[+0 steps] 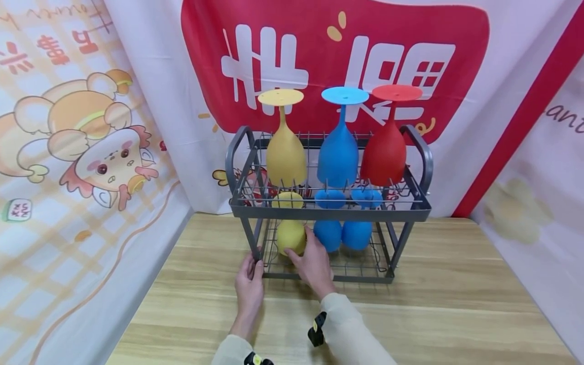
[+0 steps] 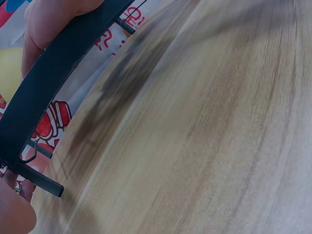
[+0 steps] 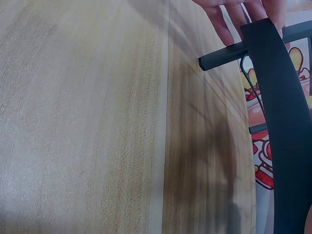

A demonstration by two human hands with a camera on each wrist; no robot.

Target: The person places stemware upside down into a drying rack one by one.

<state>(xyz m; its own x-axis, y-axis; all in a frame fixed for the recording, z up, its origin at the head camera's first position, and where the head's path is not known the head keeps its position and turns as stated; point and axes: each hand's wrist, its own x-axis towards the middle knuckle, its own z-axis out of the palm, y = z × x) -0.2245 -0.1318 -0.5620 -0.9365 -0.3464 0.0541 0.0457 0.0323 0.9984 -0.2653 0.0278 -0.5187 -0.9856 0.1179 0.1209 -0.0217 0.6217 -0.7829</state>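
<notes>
A dark grey two-tier rack [image 1: 328,214] stands on the table with plastic wine glasses upside down in it. My left hand [image 1: 249,284] grips the rack's lower front-left corner, its thumb in front of the post; its fingers [image 3: 220,25] show there in the right wrist view. My right hand [image 1: 315,261] reaches into the lower tier and holds the bowl of a yellow wine glass [image 1: 290,235] between thumb and fingers. Two blue wine glasses, one nearer [image 1: 327,236] and one farther right [image 1: 357,235], stand beside it. The upper tier's front bar partly hides these lower glasses.
On the upper tier stand an inverted yellow glass [image 1: 286,159], a blue glass [image 1: 338,157] and a red glass [image 1: 384,157]. Light wood table [image 1: 447,304] surrounds the rack. A printed cloth [image 1: 205,101] hangs close behind and along both sides.
</notes>
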